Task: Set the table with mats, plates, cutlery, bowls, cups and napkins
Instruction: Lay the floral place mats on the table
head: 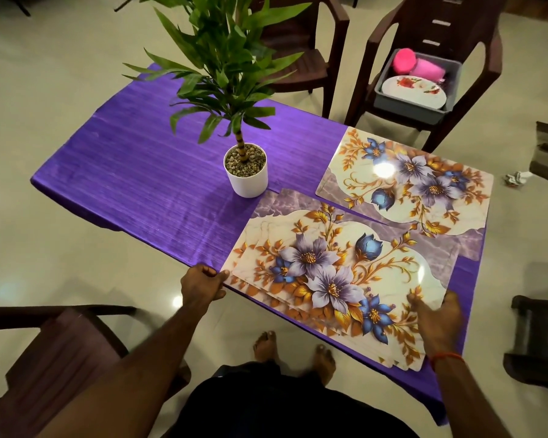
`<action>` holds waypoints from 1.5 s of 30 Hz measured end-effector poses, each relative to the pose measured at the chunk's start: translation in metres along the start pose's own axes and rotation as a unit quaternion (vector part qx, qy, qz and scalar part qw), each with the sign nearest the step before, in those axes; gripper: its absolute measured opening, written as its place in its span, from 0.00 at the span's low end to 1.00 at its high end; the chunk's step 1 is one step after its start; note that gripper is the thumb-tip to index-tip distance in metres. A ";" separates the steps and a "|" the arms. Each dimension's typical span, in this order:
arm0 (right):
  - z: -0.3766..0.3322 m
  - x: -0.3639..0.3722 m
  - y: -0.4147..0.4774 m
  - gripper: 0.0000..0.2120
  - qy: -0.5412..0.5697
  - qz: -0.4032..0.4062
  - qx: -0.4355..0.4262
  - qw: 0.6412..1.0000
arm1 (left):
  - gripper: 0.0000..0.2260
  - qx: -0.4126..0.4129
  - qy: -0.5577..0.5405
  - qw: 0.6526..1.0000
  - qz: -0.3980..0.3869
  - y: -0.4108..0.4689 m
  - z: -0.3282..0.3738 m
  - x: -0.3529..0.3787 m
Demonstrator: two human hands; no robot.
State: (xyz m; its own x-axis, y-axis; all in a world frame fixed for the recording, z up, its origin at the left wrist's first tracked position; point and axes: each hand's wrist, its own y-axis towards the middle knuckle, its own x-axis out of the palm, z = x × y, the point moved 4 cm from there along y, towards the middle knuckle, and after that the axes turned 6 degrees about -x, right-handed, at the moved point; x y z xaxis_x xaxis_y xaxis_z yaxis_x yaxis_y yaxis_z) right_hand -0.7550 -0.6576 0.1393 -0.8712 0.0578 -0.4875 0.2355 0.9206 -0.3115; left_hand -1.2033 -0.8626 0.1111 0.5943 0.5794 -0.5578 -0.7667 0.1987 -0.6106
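Note:
A fanned stack of floral mats (329,270) lies on the near right part of the purple table (140,172), overhanging its front edge. My left hand (203,284) pinches the stack's near left corner. My right hand (437,314) grips the stack's near right edge, fingers on top. A single floral mat (405,178) lies flat at the far right of the table. A grey tub (415,105) on a brown chair beyond the table holds a white flowered plate (413,91) and pink cups (418,66).
A potted plant in a white pot (246,172) stands mid-table, just left of the mats. Brown plastic chairs stand at the far side (301,58), at the near left (51,358) and at the right (538,343). My bare feet (293,352) are on the tiled floor.

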 end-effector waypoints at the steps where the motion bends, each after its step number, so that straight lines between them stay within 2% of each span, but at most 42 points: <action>1: 0.001 0.000 0.001 0.20 -0.002 0.000 -0.003 1.000 | 0.15 0.002 0.009 1.000 -0.004 0.000 0.001 -0.001; 9: 0.006 0.000 0.006 0.21 -0.021 -0.015 -0.024 0.999 | 0.18 0.016 -0.006 1.000 -0.014 -0.004 0.002 0.001; 14: 0.003 0.001 0.007 0.22 -0.040 -0.008 -0.041 0.998 | 0.15 0.017 -0.015 1.000 -0.021 0.002 0.003 0.003; 20: 0.006 0.001 0.009 0.22 -0.057 -0.047 -0.071 0.995 | 0.16 0.003 0.007 1.000 -0.027 0.006 0.002 0.002; 24: 0.016 0.000 0.012 0.22 -0.078 -0.059 -0.067 0.993 | 0.21 -0.003 -0.005 0.999 -0.039 -0.002 0.003 0.005; 31: 0.021 0.000 0.011 0.23 -0.081 -0.072 -0.071 0.992 | 0.18 -0.001 0.034 0.999 -0.041 -0.006 0.008 0.006; 45: 0.030 0.002 0.013 0.22 -0.073 -0.081 -0.066 0.992 | 0.18 -0.006 0.012 0.999 -0.041 -0.009 0.006 0.006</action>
State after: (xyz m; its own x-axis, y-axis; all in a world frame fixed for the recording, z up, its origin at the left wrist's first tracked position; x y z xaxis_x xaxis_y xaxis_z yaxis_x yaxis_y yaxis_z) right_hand -0.7405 -0.6570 0.1098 -0.8194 -0.1421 -0.5553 0.0314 0.9562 -0.2911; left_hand -1.1942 -0.8562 0.1162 0.6608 0.5422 -0.5189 -0.7123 0.2352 -0.6613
